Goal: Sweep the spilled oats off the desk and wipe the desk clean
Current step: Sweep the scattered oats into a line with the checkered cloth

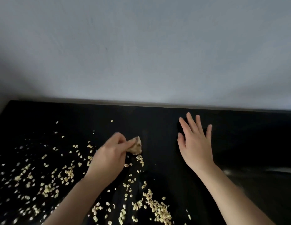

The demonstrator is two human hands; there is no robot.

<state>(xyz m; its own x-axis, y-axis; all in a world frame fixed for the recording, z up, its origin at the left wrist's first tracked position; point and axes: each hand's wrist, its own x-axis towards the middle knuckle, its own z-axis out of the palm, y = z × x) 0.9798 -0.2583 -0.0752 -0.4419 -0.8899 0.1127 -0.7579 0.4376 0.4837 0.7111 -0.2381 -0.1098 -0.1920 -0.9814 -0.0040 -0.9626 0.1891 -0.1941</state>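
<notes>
Grey wall [141,46] fills the top half. Below it, the black counter [248,143] runs edge to edge.

Oats [44,177] are the task's thing. The wide loose scatter covers the counter's 7-to-10 o'clock side. A denser band [157,207] sits near the front edge at approx 6 o'clock, its long axis running 11 to 5. The counter's 3 o'clock side looks bare of flakes.

Right grip [196,146]: fingers straight and spread, palm down, flat on or just over bare counter, fingertips toward 12. Holds nothing, no oats under it.

Left grip [109,158]: fingers curled, pinching a small pale crumpled wad [136,146]; cloth or paper, can't tell. The wad sticks out of the grip toward 2 o'clock, low over the counter. A short trail of flakes lies just below it at 6.

Key relation: from the left grip most oats lie at 7–9, w/ the dense band at 5–6. So the left grip is nearer nearly all of it, and the right is well apart at its 3 o'clock. My read: sweeping is barely begun, and the next stroke prob needs to pull toward 6, across the band's long axis
</notes>
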